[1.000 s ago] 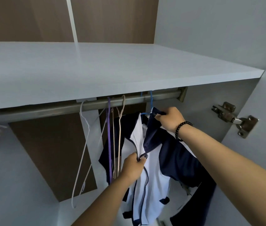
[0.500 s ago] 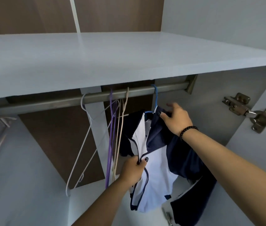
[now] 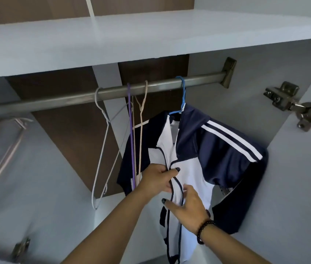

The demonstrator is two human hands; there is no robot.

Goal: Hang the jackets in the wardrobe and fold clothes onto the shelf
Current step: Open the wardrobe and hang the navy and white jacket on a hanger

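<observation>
Already the jacket [image 3: 198, 159], navy and white with striped sleeves, is hung from the blue hanger [image 3: 182, 96] on the rail [image 3: 112, 94] inside the wardrobe, below the shelf [image 3: 150, 39]. Its zipper is only partly closed, and the garment sits bunched toward the right wall.

Several slips can be judged likely. If the zipper edge is tugged downward too hard, the collar could be dragged off the hanger, or the hook could be pulled from the rail. The right sleeve is crowded near the door hinge [image 3: 293, 103] and could be snagged there. The empty hangers [image 3: 135, 130] just beside the jacket could be knocked or tangled.

At the left hand [image 3: 158, 180], the fingers [image 3: 176, 170] are curled tightly, and the zipper edge at the chest is pinched between them. At the right hand [image 3: 187, 206], the fingers [image 3: 165, 201] are loosely spread and laid against the white front panel lower down; a firm grip there cannot be confirmed.
</observation>
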